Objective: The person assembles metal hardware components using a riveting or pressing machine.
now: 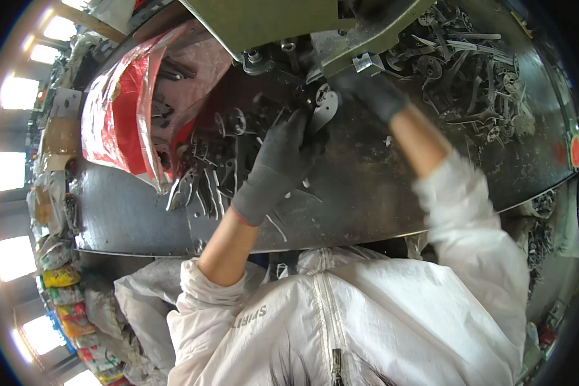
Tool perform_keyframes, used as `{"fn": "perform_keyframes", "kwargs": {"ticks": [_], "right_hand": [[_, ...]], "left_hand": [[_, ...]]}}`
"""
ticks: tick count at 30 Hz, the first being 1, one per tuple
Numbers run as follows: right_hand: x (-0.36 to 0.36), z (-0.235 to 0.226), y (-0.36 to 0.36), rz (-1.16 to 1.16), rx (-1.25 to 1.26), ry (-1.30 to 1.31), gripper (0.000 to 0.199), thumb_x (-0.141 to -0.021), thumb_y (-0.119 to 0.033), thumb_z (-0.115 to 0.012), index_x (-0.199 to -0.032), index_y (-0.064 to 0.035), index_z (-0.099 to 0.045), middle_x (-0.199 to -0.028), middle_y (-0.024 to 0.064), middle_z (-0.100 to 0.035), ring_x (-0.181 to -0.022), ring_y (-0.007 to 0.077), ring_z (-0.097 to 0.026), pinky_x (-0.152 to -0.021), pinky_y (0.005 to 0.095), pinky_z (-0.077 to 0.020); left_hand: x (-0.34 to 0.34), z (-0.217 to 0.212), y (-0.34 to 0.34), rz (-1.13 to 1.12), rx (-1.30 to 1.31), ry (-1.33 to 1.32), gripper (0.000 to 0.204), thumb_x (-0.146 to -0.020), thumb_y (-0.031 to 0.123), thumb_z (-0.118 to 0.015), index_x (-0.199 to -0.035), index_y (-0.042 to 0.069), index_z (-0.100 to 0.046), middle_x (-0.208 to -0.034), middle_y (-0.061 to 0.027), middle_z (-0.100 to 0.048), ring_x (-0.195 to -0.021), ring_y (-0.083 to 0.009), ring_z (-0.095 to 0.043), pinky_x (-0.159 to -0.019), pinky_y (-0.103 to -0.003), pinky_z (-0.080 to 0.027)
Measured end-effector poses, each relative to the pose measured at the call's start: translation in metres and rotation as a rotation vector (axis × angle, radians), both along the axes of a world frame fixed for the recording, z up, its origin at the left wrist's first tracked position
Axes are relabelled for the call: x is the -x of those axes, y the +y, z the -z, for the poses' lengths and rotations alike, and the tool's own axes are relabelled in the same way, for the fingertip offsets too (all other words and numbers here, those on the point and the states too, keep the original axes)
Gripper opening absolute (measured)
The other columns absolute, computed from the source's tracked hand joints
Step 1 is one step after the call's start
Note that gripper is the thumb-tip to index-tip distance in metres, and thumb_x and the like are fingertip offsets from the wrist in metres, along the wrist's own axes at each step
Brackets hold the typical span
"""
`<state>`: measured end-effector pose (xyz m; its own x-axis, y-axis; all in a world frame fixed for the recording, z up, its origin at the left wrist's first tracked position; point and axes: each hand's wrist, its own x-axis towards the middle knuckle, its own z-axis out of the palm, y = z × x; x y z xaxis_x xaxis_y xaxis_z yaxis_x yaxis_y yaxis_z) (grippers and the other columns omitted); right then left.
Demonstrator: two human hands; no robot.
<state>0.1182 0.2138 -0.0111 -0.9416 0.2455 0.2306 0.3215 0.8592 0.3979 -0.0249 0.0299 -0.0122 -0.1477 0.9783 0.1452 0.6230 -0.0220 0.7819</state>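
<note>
In the head view, the left hand (278, 164), in a dark glove, lies near the centre of the dark metal bench (367, 193), fingers half curled over a heap of small metal parts (212, 164) that spreads toward nine o'clock; whether it grips one I cannot tell. The right hand (370, 93), also gloved, reaches toward one o'clock under the green machine (289, 26), pinching a flat metal blank (325, 109) just beside the left fingertips. A red-and-clear plastic bag (132, 109) lies at ten o'clock, touching the heap. More finished parts (469, 77) pile at two o'clock, well apart from the hands.
</note>
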Motion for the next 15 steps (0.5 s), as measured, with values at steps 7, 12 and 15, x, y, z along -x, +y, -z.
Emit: {"fn": "perform_keyframes", "kwargs": {"ticks": [7,12,15], "right_hand": [[0.009,-0.007,0.057,0.229,0.765,-0.041,0.025,-0.099,-0.011,-0.048,-0.116,-0.0099,-0.067,-0.117,0.0117,-0.07,-0.103,0.028,-0.069,-0.088,0.0405,-0.0571],[-0.039,0.05,0.075,-0.134,-0.059,0.095,0.037,-0.096,-0.009,-0.056,-0.133,-0.01,-0.062,-0.129,0.0152,-0.064,-0.11,0.0314,-0.067,-0.095,0.0444,-0.0538],[-0.063,0.036,0.051,-0.015,0.056,0.129,0.04,-0.093,-0.009,-0.062,-0.134,-0.0096,-0.063,-0.13,0.0165,-0.064,-0.115,0.0342,-0.065,-0.098,0.0454,-0.0529]], "left_hand": [[0.063,0.046,-0.018,-0.028,-0.161,0.492,0.051,-0.087,0.011,-0.064,-0.136,0.002,-0.057,-0.109,-0.028,-0.067,-0.096,-0.0442,-0.066,-0.08,-0.047,-0.052],[0.079,0.045,-0.019,-0.061,0.137,0.154,0.044,-0.093,0.014,-0.062,-0.134,0.001,-0.058,-0.114,-0.0267,-0.067,-0.093,-0.0386,-0.068,-0.078,-0.045,-0.054],[0.063,0.022,-0.011,-0.153,0.281,-0.25,0.038,-0.102,0.023,-0.057,-0.132,-0.001,-0.059,-0.108,-0.0157,-0.067,-0.091,-0.0229,-0.068,-0.078,-0.036,-0.054]]}}
